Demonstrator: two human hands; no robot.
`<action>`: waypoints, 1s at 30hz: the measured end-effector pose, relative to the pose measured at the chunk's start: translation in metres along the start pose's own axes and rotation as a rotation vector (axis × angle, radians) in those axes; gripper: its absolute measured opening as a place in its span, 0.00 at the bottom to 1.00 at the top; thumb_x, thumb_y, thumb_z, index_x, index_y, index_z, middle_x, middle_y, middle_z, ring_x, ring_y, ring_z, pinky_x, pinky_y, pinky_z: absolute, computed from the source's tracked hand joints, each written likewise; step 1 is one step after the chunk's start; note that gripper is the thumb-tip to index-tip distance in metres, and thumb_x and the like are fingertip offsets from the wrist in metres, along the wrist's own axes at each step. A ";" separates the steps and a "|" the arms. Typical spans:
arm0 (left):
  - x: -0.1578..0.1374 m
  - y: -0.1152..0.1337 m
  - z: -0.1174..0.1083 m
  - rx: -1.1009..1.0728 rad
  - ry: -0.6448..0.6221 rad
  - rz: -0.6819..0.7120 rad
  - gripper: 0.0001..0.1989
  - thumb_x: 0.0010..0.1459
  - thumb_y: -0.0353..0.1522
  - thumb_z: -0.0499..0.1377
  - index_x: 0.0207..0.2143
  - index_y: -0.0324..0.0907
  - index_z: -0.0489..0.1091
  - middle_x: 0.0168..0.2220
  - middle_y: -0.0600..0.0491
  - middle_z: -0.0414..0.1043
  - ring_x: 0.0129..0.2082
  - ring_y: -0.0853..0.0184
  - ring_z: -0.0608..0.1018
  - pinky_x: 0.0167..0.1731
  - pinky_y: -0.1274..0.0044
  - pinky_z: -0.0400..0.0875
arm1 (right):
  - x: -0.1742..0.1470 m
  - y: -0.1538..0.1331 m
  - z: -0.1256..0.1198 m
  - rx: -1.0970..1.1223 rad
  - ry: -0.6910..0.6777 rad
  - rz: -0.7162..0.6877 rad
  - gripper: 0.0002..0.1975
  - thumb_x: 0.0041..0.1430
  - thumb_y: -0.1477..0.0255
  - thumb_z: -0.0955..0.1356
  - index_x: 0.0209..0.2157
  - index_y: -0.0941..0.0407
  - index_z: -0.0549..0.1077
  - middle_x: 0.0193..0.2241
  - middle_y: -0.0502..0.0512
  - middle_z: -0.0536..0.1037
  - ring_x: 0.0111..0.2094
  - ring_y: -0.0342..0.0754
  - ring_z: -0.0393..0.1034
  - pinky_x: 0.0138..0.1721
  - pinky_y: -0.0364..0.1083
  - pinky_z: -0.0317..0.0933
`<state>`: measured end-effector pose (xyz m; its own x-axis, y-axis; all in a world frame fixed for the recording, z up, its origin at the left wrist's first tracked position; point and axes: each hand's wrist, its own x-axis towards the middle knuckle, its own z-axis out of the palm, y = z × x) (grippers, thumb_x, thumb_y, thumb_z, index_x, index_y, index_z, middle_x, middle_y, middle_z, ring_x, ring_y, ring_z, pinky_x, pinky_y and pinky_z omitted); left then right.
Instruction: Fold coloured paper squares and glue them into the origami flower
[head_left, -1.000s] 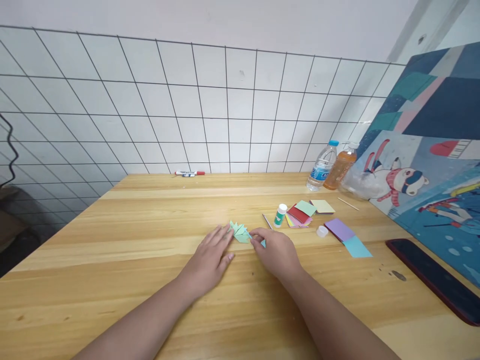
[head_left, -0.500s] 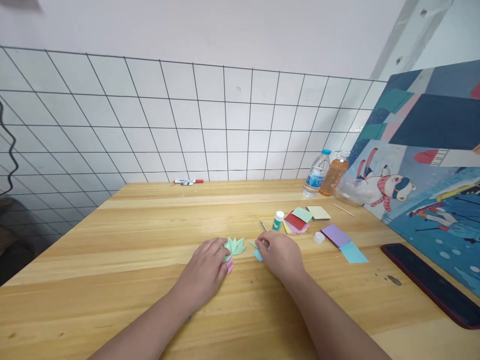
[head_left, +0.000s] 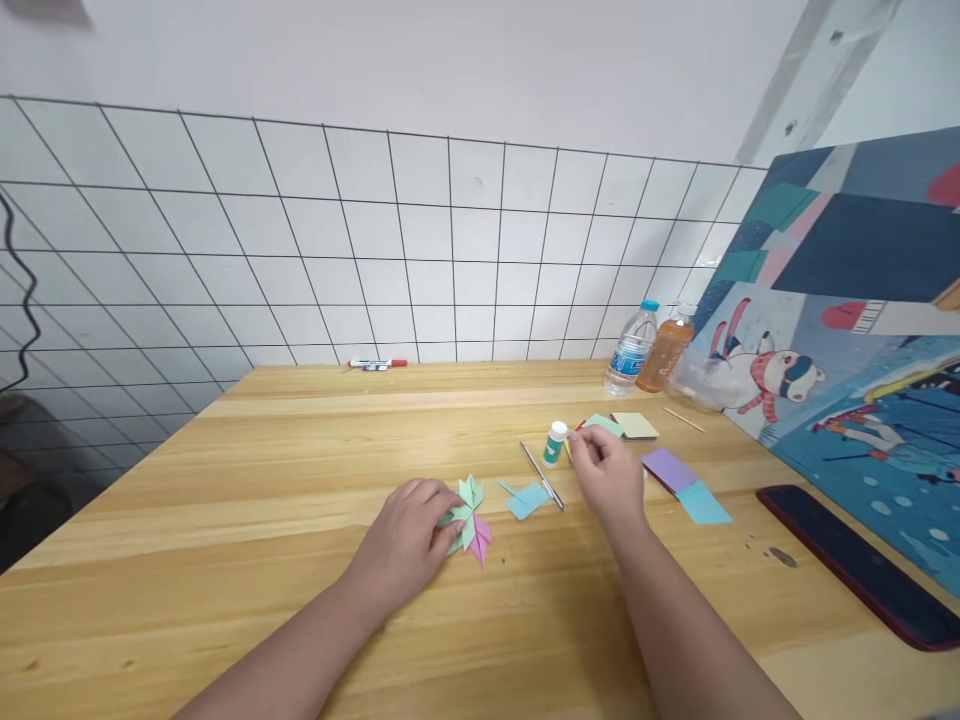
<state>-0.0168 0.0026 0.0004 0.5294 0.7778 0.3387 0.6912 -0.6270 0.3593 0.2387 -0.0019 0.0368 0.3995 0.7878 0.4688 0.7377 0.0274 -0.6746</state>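
A folded paper flower (head_left: 468,497), light green with pink points (head_left: 480,541) at its lower right, lies on the wooden table. My left hand (head_left: 412,525) grips its left side between thumb and fingers. My right hand (head_left: 609,475) hovers just right of a green glue stick with a white cap (head_left: 555,445), its fingertips pinched together; whatever they may hold is hidden. It covers part of a stack of coloured paper squares (head_left: 604,425). Between my hands lie a small blue paper piece with a thin stem (head_left: 529,501) and a slim pen (head_left: 541,475).
Purple (head_left: 667,467) and blue paper squares (head_left: 703,503) lie to the right, near a dark phone (head_left: 855,565). A cream paper pad (head_left: 635,426), a thin stick (head_left: 684,419) and two bottles (head_left: 632,350) stand or lie farther back. Markers (head_left: 377,364) rest by the tiled wall.
My right hand has moved right and back from the blue paper, uncovering it and the pen. The flower has turned in my left hand, showing more of its pink points.
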 end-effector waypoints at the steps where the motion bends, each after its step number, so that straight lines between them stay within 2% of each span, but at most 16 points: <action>1: 0.000 -0.001 0.001 0.000 0.004 0.007 0.11 0.57 0.32 0.54 0.43 0.46 0.70 0.41 0.51 0.72 0.42 0.61 0.72 0.43 0.69 0.64 | -0.003 -0.003 0.000 -0.060 -0.126 -0.049 0.14 0.57 0.63 0.62 0.24 0.55 0.70 0.15 0.45 0.62 0.20 0.42 0.58 0.23 0.41 0.47; 4: -0.002 -0.004 0.004 0.006 0.002 0.017 0.15 0.55 0.33 0.57 0.47 0.47 0.68 0.46 0.51 0.71 0.46 0.61 0.70 0.47 0.67 0.63 | -0.011 -0.009 0.005 -0.213 -0.453 -0.196 0.10 0.56 0.67 0.62 0.26 0.53 0.72 0.23 0.48 0.71 0.25 0.43 0.64 0.25 0.41 0.48; 7: -0.002 -0.006 0.005 0.005 -0.026 -0.002 0.14 0.55 0.33 0.57 0.45 0.47 0.69 0.44 0.51 0.71 0.45 0.61 0.71 0.47 0.67 0.63 | -0.016 -0.002 0.012 -0.344 -0.629 -0.226 0.10 0.54 0.73 0.62 0.33 0.51 0.74 0.34 0.51 0.76 0.33 0.45 0.68 0.29 0.42 0.52; 11: -0.002 -0.005 0.006 -0.019 -0.050 -0.004 0.13 0.53 0.34 0.58 0.43 0.46 0.70 0.41 0.51 0.71 0.43 0.61 0.71 0.45 0.67 0.64 | -0.017 0.010 0.019 -0.395 -0.713 -0.212 0.20 0.52 0.74 0.63 0.47 0.48 0.70 0.43 0.53 0.75 0.43 0.50 0.68 0.35 0.44 0.55; 13: -0.002 -0.004 0.006 -0.038 -0.049 -0.002 0.13 0.53 0.33 0.59 0.42 0.47 0.71 0.41 0.51 0.70 0.43 0.61 0.71 0.45 0.68 0.64 | -0.016 0.012 0.018 -0.415 -0.727 -0.194 0.19 0.52 0.73 0.64 0.47 0.48 0.69 0.42 0.53 0.76 0.42 0.50 0.68 0.34 0.44 0.54; 16: -0.001 -0.003 0.006 -0.067 -0.048 -0.008 0.12 0.53 0.32 0.58 0.42 0.47 0.71 0.41 0.51 0.70 0.43 0.62 0.71 0.45 0.68 0.65 | -0.016 0.008 0.015 -0.433 -0.730 -0.158 0.12 0.50 0.72 0.65 0.39 0.50 0.71 0.32 0.51 0.77 0.33 0.50 0.69 0.27 0.43 0.50; 19: 0.000 -0.002 0.004 -0.079 -0.037 -0.013 0.13 0.53 0.33 0.58 0.42 0.47 0.70 0.41 0.52 0.70 0.43 0.62 0.71 0.44 0.69 0.65 | -0.015 0.001 0.009 -0.351 -0.610 -0.129 0.03 0.49 0.71 0.66 0.28 0.52 0.71 0.22 0.49 0.72 0.25 0.46 0.64 0.23 0.42 0.45; 20: 0.000 -0.002 0.003 -0.078 -0.032 -0.011 0.13 0.52 0.33 0.58 0.43 0.47 0.70 0.42 0.51 0.70 0.43 0.62 0.71 0.44 0.69 0.65 | -0.014 -0.001 0.008 -0.289 -0.511 -0.116 0.03 0.49 0.71 0.65 0.25 0.54 0.70 0.20 0.48 0.70 0.23 0.44 0.62 0.23 0.42 0.46; 22: 0.001 0.000 0.000 -0.070 -0.027 0.007 0.14 0.52 0.33 0.58 0.44 0.47 0.70 0.43 0.51 0.70 0.44 0.61 0.71 0.45 0.69 0.65 | -0.013 -0.003 0.005 -0.112 -0.204 -0.067 0.07 0.52 0.72 0.62 0.22 0.55 0.66 0.18 0.47 0.66 0.21 0.43 0.60 0.23 0.42 0.48; 24: 0.000 0.001 -0.001 -0.052 -0.041 0.051 0.15 0.54 0.32 0.57 0.45 0.47 0.70 0.44 0.51 0.71 0.45 0.62 0.70 0.47 0.69 0.65 | -0.012 -0.002 0.006 0.107 0.149 -0.005 0.05 0.53 0.72 0.60 0.29 0.55 0.66 0.23 0.48 0.67 0.24 0.43 0.61 0.25 0.42 0.52; 25: -0.001 0.002 -0.001 -0.038 -0.055 0.076 0.15 0.54 0.32 0.56 0.45 0.47 0.69 0.44 0.52 0.71 0.46 0.62 0.70 0.47 0.69 0.64 | -0.011 0.000 0.008 0.202 0.282 0.021 0.08 0.53 0.71 0.60 0.36 0.55 0.66 0.28 0.51 0.69 0.27 0.44 0.63 0.27 0.42 0.55; 26: -0.002 0.002 -0.001 -0.020 -0.071 0.097 0.15 0.55 0.32 0.56 0.46 0.47 0.69 0.45 0.52 0.71 0.47 0.61 0.70 0.48 0.68 0.64 | -0.009 0.002 0.011 0.266 0.355 0.035 0.15 0.52 0.71 0.61 0.44 0.56 0.63 0.35 0.54 0.69 0.32 0.46 0.65 0.31 0.43 0.58; 27: -0.002 0.003 -0.001 0.000 -0.087 0.110 0.16 0.55 0.31 0.55 0.47 0.47 0.68 0.46 0.52 0.71 0.47 0.61 0.70 0.49 0.68 0.64 | -0.007 0.006 0.016 0.293 0.358 0.026 0.24 0.50 0.71 0.63 0.50 0.56 0.58 0.43 0.58 0.68 0.40 0.48 0.65 0.37 0.45 0.60; 28: -0.003 0.003 -0.001 0.019 -0.104 0.116 0.17 0.56 0.32 0.55 0.48 0.47 0.68 0.46 0.51 0.71 0.48 0.61 0.69 0.49 0.67 0.63 | -0.005 0.010 0.021 0.286 0.294 0.006 0.32 0.47 0.70 0.64 0.55 0.56 0.53 0.50 0.61 0.64 0.48 0.51 0.61 0.44 0.48 0.58; 30: -0.004 0.003 0.000 0.053 -0.142 0.114 0.17 0.57 0.33 0.55 0.50 0.47 0.67 0.47 0.51 0.70 0.49 0.59 0.69 0.49 0.66 0.63 | -0.002 0.017 0.033 0.240 0.109 0.036 0.41 0.45 0.69 0.66 0.59 0.57 0.47 0.57 0.65 0.58 0.57 0.56 0.52 0.54 0.55 0.49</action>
<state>-0.0173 -0.0025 0.0000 0.6670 0.7028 0.2475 0.6458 -0.7109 0.2784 0.2327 0.0170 0.0058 0.4891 0.7205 0.4917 0.5768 0.1557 -0.8019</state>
